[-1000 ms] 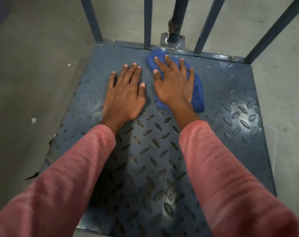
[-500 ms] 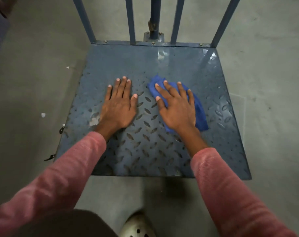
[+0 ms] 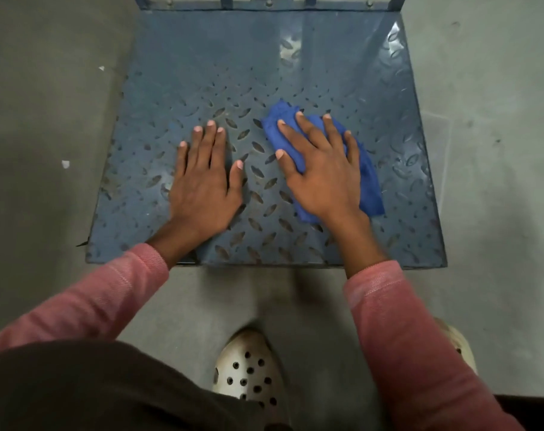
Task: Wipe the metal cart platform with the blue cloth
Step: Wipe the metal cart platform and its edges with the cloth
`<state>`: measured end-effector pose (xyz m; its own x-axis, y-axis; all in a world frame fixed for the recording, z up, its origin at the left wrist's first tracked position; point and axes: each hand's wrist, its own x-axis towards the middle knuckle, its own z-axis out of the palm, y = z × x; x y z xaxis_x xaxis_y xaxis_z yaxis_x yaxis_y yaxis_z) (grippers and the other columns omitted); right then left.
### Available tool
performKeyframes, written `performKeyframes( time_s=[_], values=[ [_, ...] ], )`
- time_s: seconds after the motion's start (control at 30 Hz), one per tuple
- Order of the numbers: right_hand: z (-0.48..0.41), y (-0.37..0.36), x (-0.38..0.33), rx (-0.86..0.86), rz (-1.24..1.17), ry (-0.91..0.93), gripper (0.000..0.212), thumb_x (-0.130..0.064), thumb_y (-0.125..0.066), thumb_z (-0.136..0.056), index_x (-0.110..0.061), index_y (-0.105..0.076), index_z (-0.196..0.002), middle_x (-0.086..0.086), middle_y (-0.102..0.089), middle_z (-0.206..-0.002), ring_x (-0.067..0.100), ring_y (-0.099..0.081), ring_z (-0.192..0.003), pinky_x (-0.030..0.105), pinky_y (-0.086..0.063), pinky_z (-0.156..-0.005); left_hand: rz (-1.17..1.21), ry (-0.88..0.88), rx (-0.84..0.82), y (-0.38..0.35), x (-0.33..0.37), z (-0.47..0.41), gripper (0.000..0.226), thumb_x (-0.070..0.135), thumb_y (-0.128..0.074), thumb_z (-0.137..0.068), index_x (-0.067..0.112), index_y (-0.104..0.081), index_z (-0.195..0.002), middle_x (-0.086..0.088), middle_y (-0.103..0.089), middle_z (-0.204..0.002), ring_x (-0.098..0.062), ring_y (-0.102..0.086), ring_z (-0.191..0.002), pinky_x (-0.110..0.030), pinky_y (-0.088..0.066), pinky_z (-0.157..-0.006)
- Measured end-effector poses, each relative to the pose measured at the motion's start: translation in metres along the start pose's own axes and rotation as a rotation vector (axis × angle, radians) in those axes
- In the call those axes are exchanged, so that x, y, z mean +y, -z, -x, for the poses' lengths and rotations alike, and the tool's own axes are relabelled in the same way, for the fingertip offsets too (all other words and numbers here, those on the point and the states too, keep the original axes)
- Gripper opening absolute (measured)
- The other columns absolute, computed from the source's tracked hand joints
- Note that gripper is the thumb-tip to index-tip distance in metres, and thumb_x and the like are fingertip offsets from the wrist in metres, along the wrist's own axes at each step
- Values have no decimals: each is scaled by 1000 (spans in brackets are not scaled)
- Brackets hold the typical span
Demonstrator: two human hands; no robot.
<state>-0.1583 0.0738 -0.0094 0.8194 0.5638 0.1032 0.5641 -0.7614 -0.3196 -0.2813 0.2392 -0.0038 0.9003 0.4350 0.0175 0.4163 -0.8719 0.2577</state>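
Right hand (image 3: 322, 178) flat on blue cloth (image 3: 368, 185), dragged nearer platform (image 3: 177, 73) front edge, left hand (image 3: 202, 185) splayed, grasping nothing

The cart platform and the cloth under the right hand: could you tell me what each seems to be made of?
The cart platform looks like steel tread plate painted blue-grey: raised lozenge pattern, glossy reflections, bare worn spots. The blue cloth looks like soft, matte woven or microfibre fabric, since it bunches under the right hand; the exact fibre is unclear.
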Motion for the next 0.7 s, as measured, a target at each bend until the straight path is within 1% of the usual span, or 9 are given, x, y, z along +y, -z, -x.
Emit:
performKeyframes(
  time_s=[0.07, 0.13, 0.23, 0.33, 0.4, 0.47, 0.53, 0.6, 0.7],
  values=[
    [-12, 1, 1, -7, -13, -21, 53, -60, -34, -104, -48, -35, -156, -16, -29, -167, 22, -14, -159, 55, -7, -127, 26, 1, -69, 8, -1, -6, 77, 51, -21, -105, 8, -17, -169, -10, -10, -178, -25, -3, -165, -46, 0, -134],
    [-40, 2, 4, -25, -21, -42, 54, -61, -34, -103, -49, -34, -156, -16, -28, -167, 22, -13, -159, 55, -6, -127, -16, -47, -197, 23, -7, -19, 83, 55, -22, -101, 8, -14, -169, -10, -6, -178, -26, -3, -165, -46, -2, -133],
    [-84, 3, 11, -58, -5, -55, 56, -60, -32, -103, -48, -33, -157, -14, -26, -168, 24, -13, -159, 56, -6, -127, -232, -217, -370, 50, -21, -48, 85, 60, -26, -104, 4, -15, -168, -15, -8, -177, -34, -13, -163, -50, -18, -132],
    [-93, 3, 11, -72, 13, -45, 56, -58, -32, -104, -42, -35, -158, -11, -28, -168, 27, -16, -158, 56, -10, -126, -371, -323, -427, 65, -25, -61, 81, 54, -33, -107, -1, -20, -165, -22, -16, -174, -38, -26, -158, -52, -36, -124],
    [-75, 8, 9, -56, 42, -8, 56, -56, -32, -105, -39, -36, -158, -10, -29, -168, 28, -19, -158, 57, -15, -125, -427, -332, -383, 63, -21, -55, 78, 49, -25, -108, -4, -23, -163, -25, -21, -172, -40, -32, -155, -54, -40, -119],
    [-46, 14, 6, -67, 40, 22, 55, -55, -33, -107, -39, -34, -159, -10, -27, -169, 27, -17, -158, 56, -15, -126, -379, -233, -307, 55, -15, -37, 76, 45, -17, -105, -3, -27, -163, -24, -25, -172, -41, -35, -154, -59, -39, -117],
    [-8, 21, 1, -95, 46, 51, 55, -54, -34, -107, -39, -30, -160, -11, -23, -170, 26, -12, -159, 55, -13, -126, -217, -26, -204, 39, -2, -9, 70, 41, -23, -105, 4, -30, -165, -18, -28, -172, -38, -32, -157, -65, -32, -121],
    [25, 27, 2, -128, 56, 112, 56, -54, -37, -107, -39, -29, -161, -11, -21, -171, 25, -10, -160, 55, -12, -127, -122, 143, -95, 20, 21, 25, 66, 39, -27, -107, 9, -29, -166, -13, -25, -174, -33, -23, -162, -62, -20, -128],
    [21, 33, 22, -176, 68, 292, 57, -58, -40, -105, -41, -32, -159, -14, -23, -170, 22, -13, -160, 55, -14, -126, -87, 231, -32, 6, 46, 60, 65, 39, -30, -109, 11, -24, -168, -10, -17, -177, -28, -12, -165, -58, -11, -131]
  ],
)
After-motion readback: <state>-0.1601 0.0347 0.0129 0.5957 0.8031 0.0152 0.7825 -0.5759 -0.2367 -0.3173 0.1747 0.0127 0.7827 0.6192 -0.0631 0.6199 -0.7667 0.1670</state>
